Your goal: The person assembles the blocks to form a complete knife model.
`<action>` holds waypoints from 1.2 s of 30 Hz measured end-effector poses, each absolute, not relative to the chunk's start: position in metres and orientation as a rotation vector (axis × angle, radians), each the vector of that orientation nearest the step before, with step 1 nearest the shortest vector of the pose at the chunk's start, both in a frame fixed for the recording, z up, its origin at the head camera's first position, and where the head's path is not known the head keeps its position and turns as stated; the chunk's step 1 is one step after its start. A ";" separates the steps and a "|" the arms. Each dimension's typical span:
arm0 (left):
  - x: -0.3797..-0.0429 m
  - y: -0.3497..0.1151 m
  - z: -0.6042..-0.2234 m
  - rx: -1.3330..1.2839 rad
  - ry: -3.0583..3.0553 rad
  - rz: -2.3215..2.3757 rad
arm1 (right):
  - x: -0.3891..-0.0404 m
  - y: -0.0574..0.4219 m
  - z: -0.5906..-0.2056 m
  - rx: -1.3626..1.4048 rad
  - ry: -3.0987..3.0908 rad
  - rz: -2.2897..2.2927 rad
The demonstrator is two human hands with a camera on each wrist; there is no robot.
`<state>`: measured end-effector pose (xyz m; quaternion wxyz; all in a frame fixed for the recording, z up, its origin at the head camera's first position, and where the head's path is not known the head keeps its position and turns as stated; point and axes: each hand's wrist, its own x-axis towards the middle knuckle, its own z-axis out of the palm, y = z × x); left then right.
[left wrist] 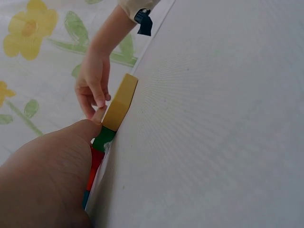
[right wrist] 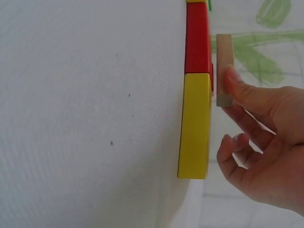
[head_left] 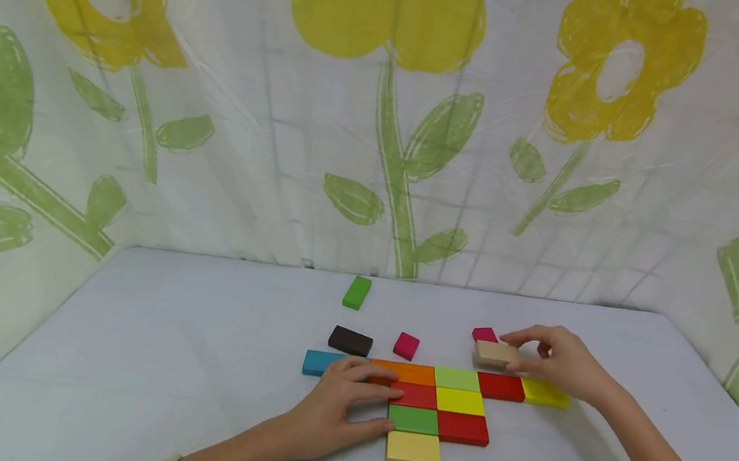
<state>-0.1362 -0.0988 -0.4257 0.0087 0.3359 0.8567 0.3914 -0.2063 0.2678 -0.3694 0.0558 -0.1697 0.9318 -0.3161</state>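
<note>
My right hand (head_left: pixel 567 365) pinches a plain wooden block (head_left: pixel 495 355) between thumb and fingers, just behind the far row of coloured blocks. In the right wrist view this wooden block (right wrist: pixel 225 61) is held off the table, beside the yellow end block (right wrist: pixel 194 126). My left hand (head_left: pixel 335 409) lies along the left side of the pattern, fairly straight fingers touching the orange block (head_left: pixel 410 373) and a red block (head_left: pixel 414 395). Its thumb is at the green block (head_left: pixel 414 420). Nearest me sits a pale yellow block (head_left: pixel 412 449). The left hand partly covers the blue block (head_left: pixel 318 363).
Behind the pattern lie a dark brown block (head_left: pixel 350 341), a small crimson block (head_left: pixel 406 346) and a bright green block (head_left: pixel 356 293). Another crimson block (head_left: pixel 484 335) is partly hidden behind the wooden one. A flowered curtain (head_left: pixel 221 197) hangs at the table's far edge.
</note>
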 end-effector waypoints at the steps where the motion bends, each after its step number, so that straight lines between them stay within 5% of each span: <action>1: -0.136 -0.099 -0.426 1.050 2.677 1.223 | -0.205 0.268 -0.369 -0.524 2.831 -0.959; 36: -0.136 -0.098 -0.425 1.082 2.685 1.231 | -0.122 0.248 -0.373 -0.857 2.916 -1.061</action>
